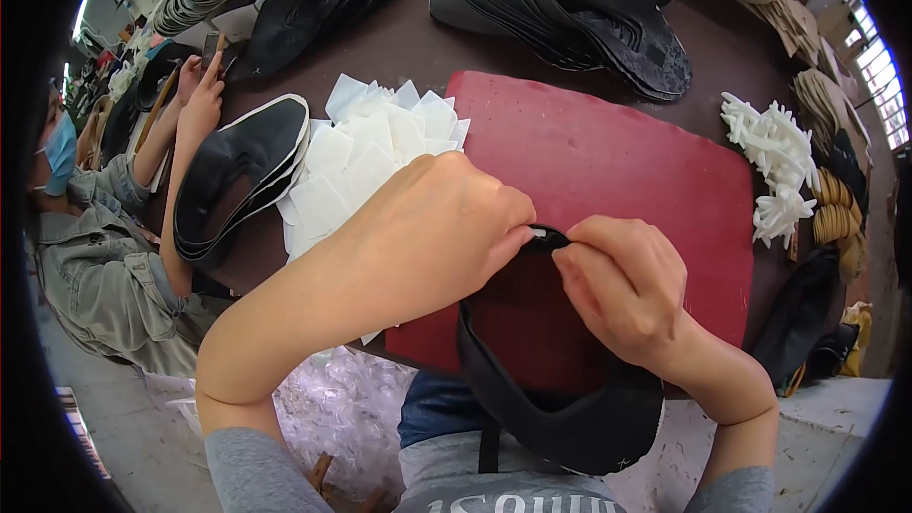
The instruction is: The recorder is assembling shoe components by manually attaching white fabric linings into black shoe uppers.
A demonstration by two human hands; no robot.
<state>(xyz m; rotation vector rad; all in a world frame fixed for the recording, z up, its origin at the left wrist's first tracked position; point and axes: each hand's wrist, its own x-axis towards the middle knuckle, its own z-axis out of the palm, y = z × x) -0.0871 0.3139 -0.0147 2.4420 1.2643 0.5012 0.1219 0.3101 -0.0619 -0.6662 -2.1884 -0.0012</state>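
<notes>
Head view: both hands (532,256) pinch black shoe upper (560,408).

A dark brown table (399,38) is filling most of the room ahead, with a red mat (608,161) lying across its near side. Daylight is coming in through windows (879,76) on the far right and another bright opening (80,14) at the upper left. The pale concrete floor (123,408) is showing below the table edge, with white scraps (351,399) littering it. A person in a grey jacket (95,266) is sitting at the table's left end.
</notes>
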